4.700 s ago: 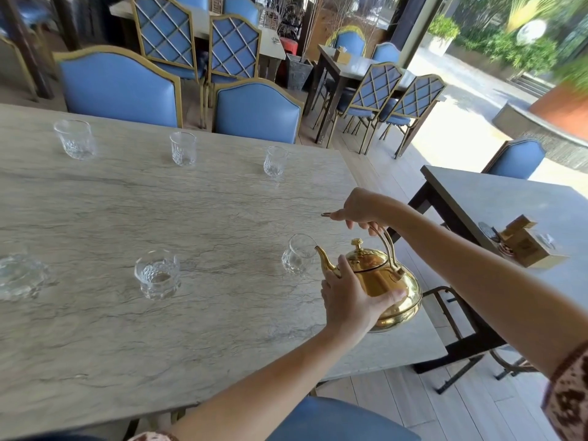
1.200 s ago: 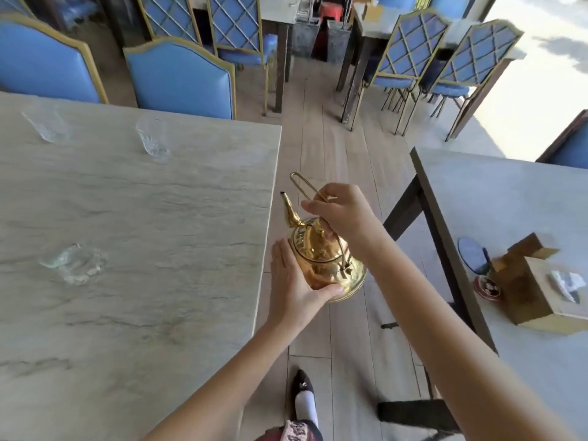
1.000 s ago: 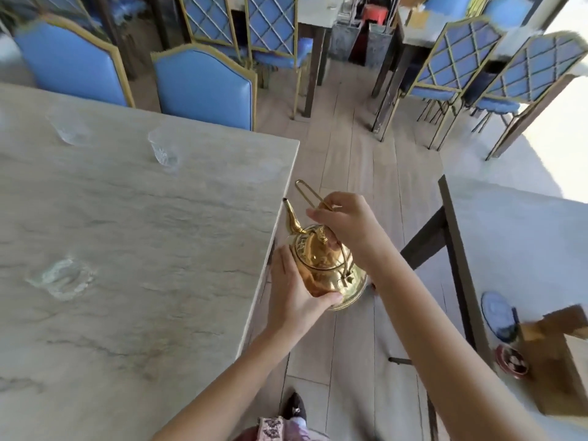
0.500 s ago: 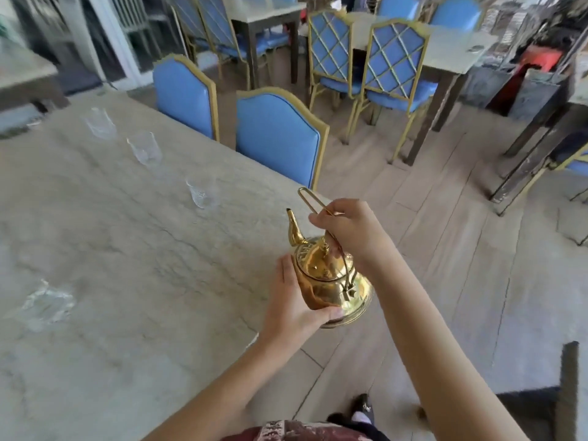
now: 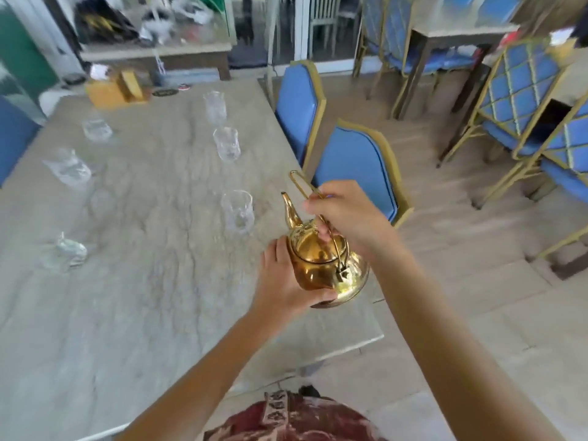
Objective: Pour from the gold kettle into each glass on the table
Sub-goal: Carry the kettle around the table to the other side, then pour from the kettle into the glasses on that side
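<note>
Gold kettle (image 5: 318, 262); grey-veined table (image 5: 143, 297); blue chairs (image 5: 356, 173).

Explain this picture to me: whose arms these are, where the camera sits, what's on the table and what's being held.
There is no machine here. The camera is worn on a person's head and looks down at their own two arms. The right hand grips the wire handle of a gold kettle, and the left hand steadies its side. On the marble table stand six clear glasses, the nearest glass just ahead of the spout. A wooden tissue box sits at the far end, and blue chairs line the table's right edge.
</note>
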